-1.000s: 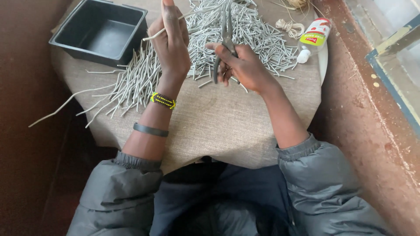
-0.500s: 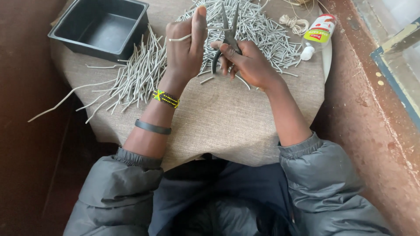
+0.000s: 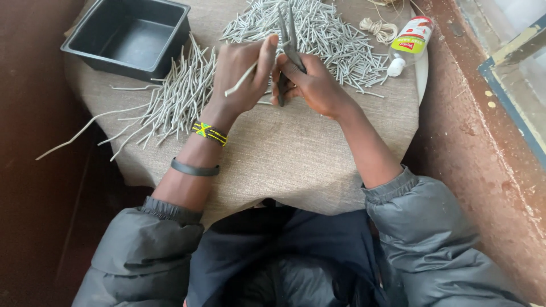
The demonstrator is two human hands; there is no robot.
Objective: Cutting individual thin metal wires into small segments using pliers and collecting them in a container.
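Observation:
My left hand (image 3: 242, 74) pinches one thin grey rolled stick (image 3: 245, 75) between thumb and fingers, held slanted above the cloth-covered table (image 3: 284, 153). My right hand (image 3: 315, 85) grips the handles of dark scissors (image 3: 287, 40), whose blades point away from me, right beside the stick's upper end. To the left lies a fan of long grey sticks (image 3: 176, 99). Beyond the hands spreads a heap of short cut grey pieces (image 3: 324, 34).
A black plastic tub (image 3: 133, 37) stands at the table's far left. A small glue bottle (image 3: 406, 42) with a white cap lies at the far right, near a coil of twine (image 3: 375, 27). A reddish wall and a window frame (image 3: 512, 68) run along the right.
Both hands have come lower and closer together. My left hand turned from an upright open pose to a pinch on the stick beside the scissors.

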